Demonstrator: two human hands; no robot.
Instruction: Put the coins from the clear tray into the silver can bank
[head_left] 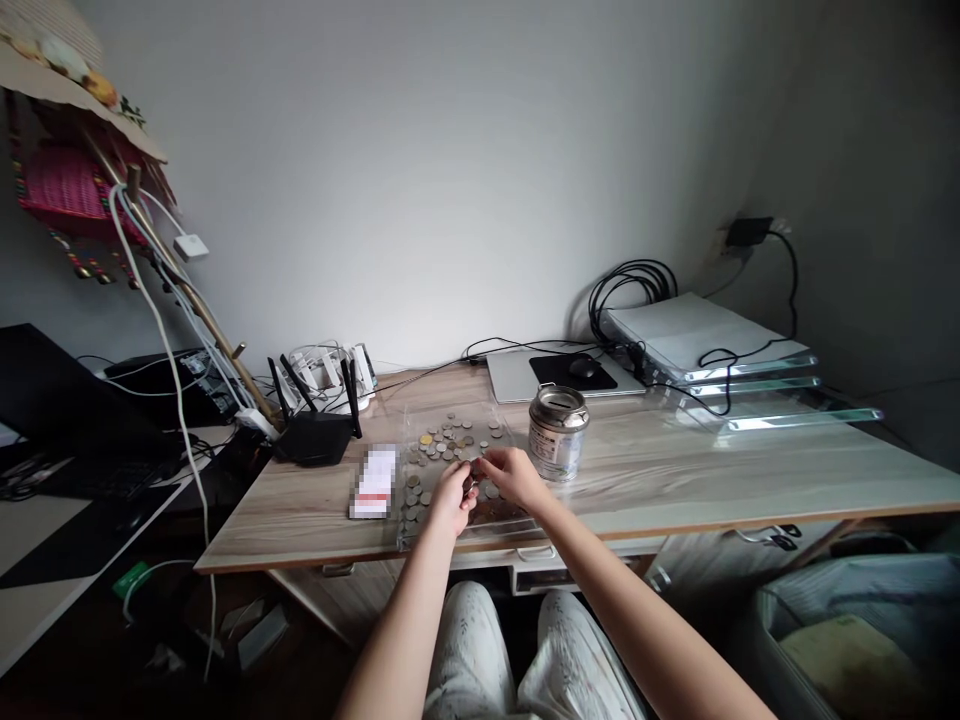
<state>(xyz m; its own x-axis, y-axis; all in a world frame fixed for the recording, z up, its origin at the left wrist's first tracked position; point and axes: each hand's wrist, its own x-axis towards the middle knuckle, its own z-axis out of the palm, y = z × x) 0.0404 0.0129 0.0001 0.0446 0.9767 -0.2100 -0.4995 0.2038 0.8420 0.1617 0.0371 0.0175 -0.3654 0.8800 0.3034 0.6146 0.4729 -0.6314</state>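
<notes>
Several coins (441,447) lie spread over a clear plastic sheet or tray (406,530) on the wooden desk. Above its near part, my left hand (452,497) is curled around some coins. My right hand (511,474) meets it at the fingertips, its fingers pinched on a coin at the left palm. Just right of my right hand stands a round metal tin (557,440) with a slot in its lid. Left of the coins lies a phone (373,482) with a blurred screen.
A black router (315,436) with antennas stands at the desk's left. Behind the tin are a closed laptop (510,376), a mouse (583,368) on a black pad and stacked clear-edged panels (712,335) with cables. A lined basket (825,600) is at lower right.
</notes>
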